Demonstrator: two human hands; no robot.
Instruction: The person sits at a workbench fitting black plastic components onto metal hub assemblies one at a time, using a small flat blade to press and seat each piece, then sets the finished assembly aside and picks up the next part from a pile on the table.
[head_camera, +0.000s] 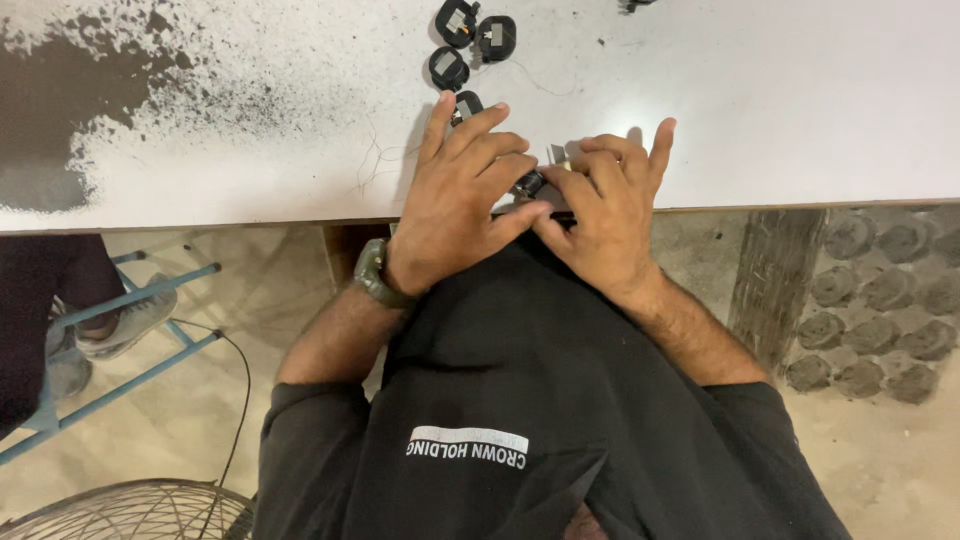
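Your two hands meet right at the near edge of the white table (800, 110), and between them they cover nearly all of what you are holding. Your left hand (462, 195) lies over it from the left with fingers spread forward, thumb pressed in towards the middle. Your right hand (603, 205) closes in from the right, its fingers curled and its little finger raised. Both are pinching one small dark part (530, 183), and only a sliver of it peeks out between your thumbs: black, rounded, with a slight glint. Its full shape is hidden, so I cannot tell how much of it there is. Just behind your right fingers a small pale metal tab (556, 153) sticks up; whether it belongs to the part is hard to make out.

Your left fingertips touch or overlap another black part (466, 104), half covered. Beyond it lie three loose black pieces (470, 38), each rounded with a greyish square in its face, clustered close together with a thin wire trailing off. Fine strands lie on the table left of your hand.

A green watch (372, 272) sits on your left wrist. Your black shirt (540, 380) fills the lower view. At far left, someone's shoe (125, 322) rests on a blue stool frame (110, 345), cut off by the edge. A wire fan guard (130, 512) shows at the bottom left.
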